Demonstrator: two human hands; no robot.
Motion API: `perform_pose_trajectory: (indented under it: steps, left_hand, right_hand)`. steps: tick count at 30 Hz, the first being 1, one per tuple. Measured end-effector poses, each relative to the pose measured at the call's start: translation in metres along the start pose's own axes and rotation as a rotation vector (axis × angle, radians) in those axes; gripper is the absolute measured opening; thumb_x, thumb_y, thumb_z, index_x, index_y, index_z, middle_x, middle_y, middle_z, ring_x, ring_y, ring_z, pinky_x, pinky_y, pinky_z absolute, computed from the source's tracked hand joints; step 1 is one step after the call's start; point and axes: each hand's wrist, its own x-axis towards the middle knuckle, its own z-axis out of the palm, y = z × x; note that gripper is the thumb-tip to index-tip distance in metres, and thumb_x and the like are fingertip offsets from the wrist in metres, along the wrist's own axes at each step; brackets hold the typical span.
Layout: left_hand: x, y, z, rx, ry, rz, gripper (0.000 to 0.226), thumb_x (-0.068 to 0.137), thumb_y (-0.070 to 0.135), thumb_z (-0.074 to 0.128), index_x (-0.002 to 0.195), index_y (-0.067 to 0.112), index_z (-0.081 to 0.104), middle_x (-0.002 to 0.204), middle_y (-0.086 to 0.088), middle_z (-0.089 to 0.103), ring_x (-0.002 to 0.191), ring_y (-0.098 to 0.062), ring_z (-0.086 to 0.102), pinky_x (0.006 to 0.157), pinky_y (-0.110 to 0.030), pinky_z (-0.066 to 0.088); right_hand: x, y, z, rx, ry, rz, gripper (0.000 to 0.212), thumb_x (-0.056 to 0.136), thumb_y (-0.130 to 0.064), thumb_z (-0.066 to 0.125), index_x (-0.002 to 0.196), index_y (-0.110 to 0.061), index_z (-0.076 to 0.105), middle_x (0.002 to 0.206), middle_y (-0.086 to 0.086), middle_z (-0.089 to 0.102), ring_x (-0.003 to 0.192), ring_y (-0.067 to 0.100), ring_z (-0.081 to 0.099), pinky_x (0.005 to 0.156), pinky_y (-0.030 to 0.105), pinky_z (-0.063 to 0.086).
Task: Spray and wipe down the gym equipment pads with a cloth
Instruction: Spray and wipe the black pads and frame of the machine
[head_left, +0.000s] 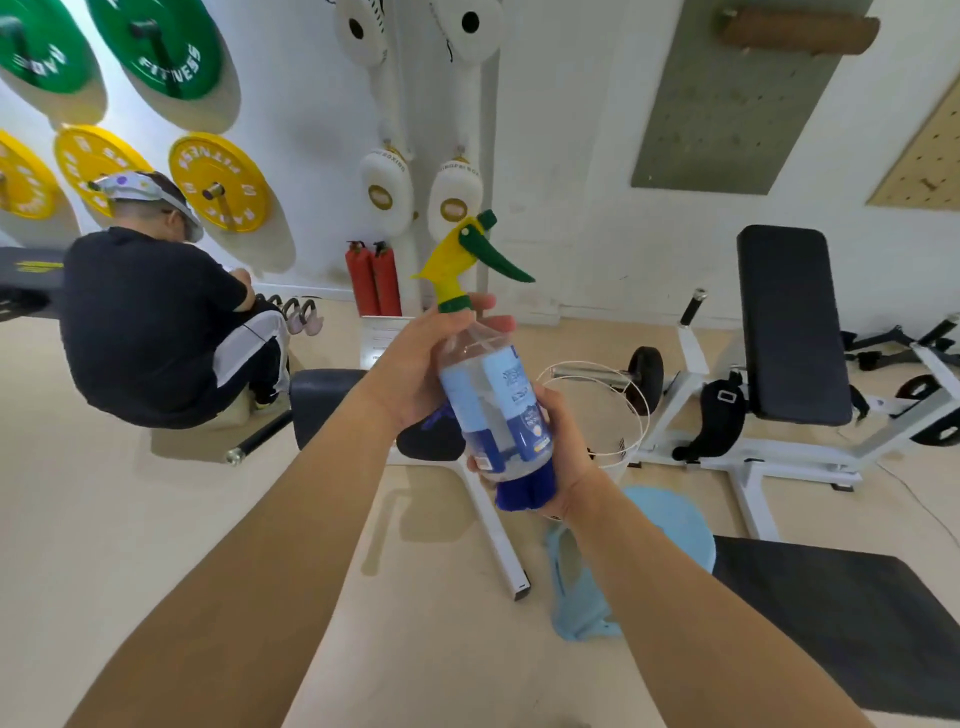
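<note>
A clear spray bottle (491, 400) with a blue label and a yellow-and-green trigger head is held up at the centre of the view. My left hand (423, 364) grips its neck and shoulder just below the head. My right hand (558, 452) grips the bottle's base together with a dark blue cloth (524, 488) bunched under it. A black bench pad (789, 322) stands tilted at the right. Another black pad (322, 400) lies behind my left forearm, and a third pad (852, 623) lies at the lower right.
A person in black crouches at the left (156, 322) under wall-mounted weight plates. Two red fire extinguishers (374, 280) stand by the wall. A white wire basket (608, 410) sits beside the white bench frame (748, 467). A light blue cloth (587, 587) hangs below my right forearm.
</note>
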Motion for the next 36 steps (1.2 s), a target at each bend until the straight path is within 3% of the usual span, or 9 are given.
perform_pose_trajectory:
  steps: [3, 6, 12, 14, 18, 23, 27, 32, 36]
  left_hand:
    - [-0.002, -0.002, -0.013, -0.020, 0.026, 0.025, 0.021, 0.097, 0.021, 0.061, 0.115, 0.011, 0.068, 0.097, -0.006, 0.081, 0.091, -0.020, 0.076, 0.086, -0.034, 0.061]
    - [0.003, -0.007, -0.015, 0.102, 0.292, 0.059, 0.012, 0.102, 0.013, 0.061, 0.096, 0.012, 0.072, 0.081, -0.003, 0.081, 0.076, -0.016, 0.076, 0.072, -0.030, 0.061]
    - [0.016, -0.036, -0.045, 0.393, 0.748, 0.028, 0.016, 0.085, 0.037, 0.078, 0.094, 0.024, 0.076, 0.092, 0.000, 0.081, 0.092, -0.018, 0.075, 0.083, -0.036, 0.058]
    - [0.021, -0.035, -0.056, 0.463, 0.750, 0.016, 0.046, 0.081, 0.037, 0.076, 0.115, 0.007, 0.068, 0.095, -0.007, 0.075, 0.083, -0.013, 0.070, 0.073, -0.026, 0.053]
    - [0.027, -0.033, -0.085, 0.459, 0.799, 0.029, 0.046, 0.093, 0.009, 0.072, 0.135, 0.009, 0.054, 0.096, -0.003, 0.065, 0.082, -0.010, 0.062, 0.075, -0.026, 0.051]
    - [0.022, -0.040, -0.125, 0.367, 0.911, 0.039, 0.028, 0.082, 0.013, 0.072, 0.107, 0.022, 0.063, 0.108, -0.010, 0.070, 0.101, -0.026, 0.069, 0.098, -0.049, 0.055]
    - [0.021, -0.041, -0.152, 0.236, 0.890, 0.096, 0.024, 0.100, 0.003, 0.061, 0.100, 0.027, 0.065, 0.099, -0.001, 0.072, 0.082, -0.020, 0.076, 0.092, -0.048, 0.059]
    - [0.018, -0.033, -0.195, 0.195, 0.828, 0.106, 0.015, 0.106, 0.014, 0.057, 0.108, 0.027, 0.064, 0.118, -0.006, 0.071, 0.093, -0.032, 0.074, 0.076, -0.034, 0.063]
    - [0.010, -0.027, -0.249, 0.279, 0.798, 0.095, 0.011, 0.107, 0.014, 0.057, 0.105, 0.021, 0.065, 0.112, -0.011, 0.069, 0.064, -0.019, 0.072, 0.062, -0.026, 0.062]
  right_hand:
    - [0.007, 0.016, 0.008, 0.020, 0.025, 0.035, 0.050, 0.068, -0.053, 0.065, 0.092, -0.010, 0.076, 0.080, 0.010, 0.073, 0.060, 0.024, 0.068, 0.054, 0.026, 0.054]
    - [0.023, 0.029, 0.007, 0.062, 0.097, 0.018, 0.047, 0.089, -0.047, 0.048, 0.097, -0.009, 0.074, 0.082, 0.013, 0.072, 0.063, 0.026, 0.068, 0.054, 0.028, 0.053]
    - [0.080, 0.045, -0.017, 0.078, 0.322, 0.031, 0.047, 0.083, -0.053, 0.067, 0.112, -0.015, 0.068, 0.086, 0.010, 0.073, 0.067, 0.024, 0.066, 0.062, 0.032, 0.051]
    - [0.100, 0.047, -0.025, -0.007, 0.285, 0.170, 0.057, 0.085, -0.057, 0.063, 0.117, -0.009, 0.066, 0.082, 0.011, 0.070, 0.064, 0.025, 0.063, 0.055, 0.029, 0.051]
    - [0.134, 0.050, -0.035, -0.192, 0.213, 0.398, 0.075, 0.081, -0.063, 0.061, 0.127, -0.004, 0.062, 0.090, 0.012, 0.069, 0.069, 0.026, 0.065, 0.052, 0.030, 0.050]
    - [0.170, 0.063, -0.029, -0.342, 0.193, 0.473, 0.072, 0.087, -0.068, 0.052, 0.126, -0.009, 0.063, 0.107, 0.012, 0.073, 0.087, 0.029, 0.070, 0.064, 0.033, 0.055]
    - [0.187, 0.080, -0.021, -0.474, 0.263, 0.478, 0.060, 0.100, -0.062, 0.034, 0.123, -0.015, 0.064, 0.110, 0.010, 0.075, 0.100, 0.031, 0.072, 0.076, 0.039, 0.058]
    - [0.216, 0.108, 0.001, -0.507, 0.397, 0.468, 0.048, 0.102, -0.054, 0.037, 0.124, -0.019, 0.061, 0.111, 0.006, 0.074, 0.097, 0.028, 0.073, 0.069, 0.036, 0.059]
    - [0.250, 0.133, 0.026, -0.470, 0.576, 0.401, 0.039, 0.099, -0.050, 0.040, 0.123, -0.024, 0.057, 0.112, 0.004, 0.069, 0.095, 0.027, 0.069, 0.067, 0.034, 0.055]
